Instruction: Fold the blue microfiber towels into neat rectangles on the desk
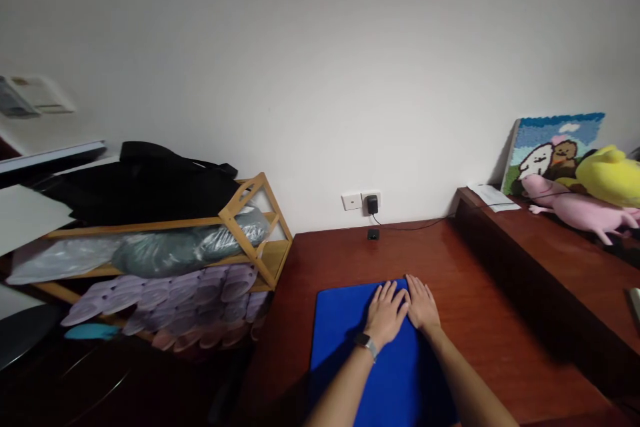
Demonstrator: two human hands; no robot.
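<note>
A blue mat lies on the dark red wooden desk in front of me. My left hand rests flat on the mat, fingers stretched out, a watch on its wrist. My right hand lies flat beside it at the mat's far right corner, fingers apart and touching the left hand's side. Neither hand holds anything.
A wooden rack at the left holds black bags, wrapped bundles and several purple slippers. A charger sits in a wall socket, its cable running right. A raised shelf at the right carries plush toys and a tufted picture.
</note>
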